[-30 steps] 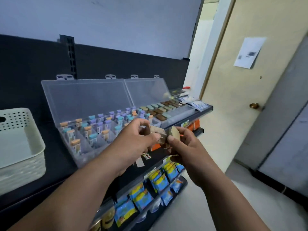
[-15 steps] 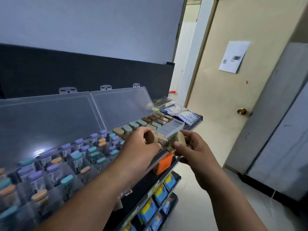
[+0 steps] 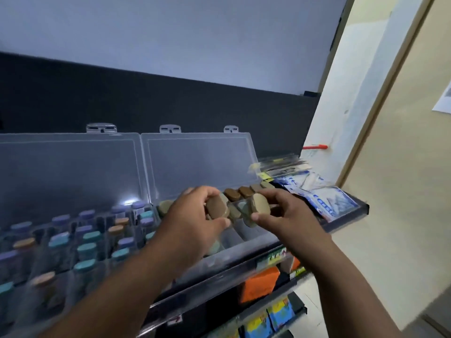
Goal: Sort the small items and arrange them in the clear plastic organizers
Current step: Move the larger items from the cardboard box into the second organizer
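Note:
Two clear plastic organizers stand open on a dark shelf. The left organizer [image 3: 73,167] holds several small bottles with purple, teal and orange caps [image 3: 87,247]. The right organizer [image 3: 200,157] holds brown and tan capped bottles [image 3: 238,193] along its back row. My left hand [image 3: 192,220] grips a tan-capped bottle [image 3: 217,208] over the right organizer. My right hand [image 3: 285,213] grips another tan-capped bottle [image 3: 260,207] just beside it. The two bottles are a little apart above the organizer's compartments.
Blue and white packets [image 3: 322,198] lie on the shelf's right end [image 3: 361,211]. Below the shelf hang orange boxes [image 3: 258,284] and blue-yellow snack packs [image 3: 271,318]. A pale wall and door frame [image 3: 366,118] rise at the right.
Both hands have moved forward from in front of the shelf to over the right organizer, and the two bottles have come apart. The view has swung closer and to the right.

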The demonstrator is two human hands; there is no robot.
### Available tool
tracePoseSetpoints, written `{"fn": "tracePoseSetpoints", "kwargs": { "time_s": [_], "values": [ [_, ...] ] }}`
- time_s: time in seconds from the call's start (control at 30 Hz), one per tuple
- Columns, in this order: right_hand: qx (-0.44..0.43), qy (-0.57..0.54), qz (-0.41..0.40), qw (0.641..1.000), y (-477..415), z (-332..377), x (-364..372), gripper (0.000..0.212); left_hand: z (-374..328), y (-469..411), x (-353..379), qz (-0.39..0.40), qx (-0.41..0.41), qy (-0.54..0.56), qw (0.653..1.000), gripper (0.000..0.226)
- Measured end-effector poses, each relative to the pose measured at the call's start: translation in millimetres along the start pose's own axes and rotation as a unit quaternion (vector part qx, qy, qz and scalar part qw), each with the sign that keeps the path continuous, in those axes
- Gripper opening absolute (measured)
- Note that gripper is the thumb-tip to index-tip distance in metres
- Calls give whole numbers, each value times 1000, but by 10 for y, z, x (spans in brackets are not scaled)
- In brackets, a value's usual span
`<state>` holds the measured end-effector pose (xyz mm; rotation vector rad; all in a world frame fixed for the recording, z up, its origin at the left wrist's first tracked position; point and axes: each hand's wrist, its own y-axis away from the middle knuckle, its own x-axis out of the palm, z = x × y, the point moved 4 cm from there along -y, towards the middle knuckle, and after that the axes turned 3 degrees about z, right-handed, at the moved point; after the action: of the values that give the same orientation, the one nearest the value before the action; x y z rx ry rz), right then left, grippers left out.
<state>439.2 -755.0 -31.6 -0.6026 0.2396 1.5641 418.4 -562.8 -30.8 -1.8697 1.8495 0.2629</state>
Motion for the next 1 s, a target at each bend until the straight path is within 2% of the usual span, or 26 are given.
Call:
{"fn": "tracePoseSetpoints", "kwargs": {
  "time_s": [0.1, 0.23, 0.37, 0.5, 0.73, 1.0],
  "values": [
    [-21, 10, 72, 997, -216, -127, -35, 45, -21, -83, 165, -22, -17, -87, 996, 41],
    [-59, 48, 157, 985, -419, -256, 7, 40, -45, -128, 288, 8, -58, -152, 987, 42],
    [-74, 77, 228, 968, -500, -381, 101, 46, -11, -113, 367, 19, -86, -225, 970, 47],
    [-109, 136, 242, 954, -551, -400, 125, 61, 30, -143, 423, 30, -96, -278, 955, 44],
    [-115, 219, 293, 924, -573, -339, 128, 62, 76, -184, 486, 66, -109, -332, 935, 45],
    [-106, 234, 307, 916, -578, -324, 131, 69, 51, -170, 517, 66, -109, -362, 923, 48]
  ]
}}
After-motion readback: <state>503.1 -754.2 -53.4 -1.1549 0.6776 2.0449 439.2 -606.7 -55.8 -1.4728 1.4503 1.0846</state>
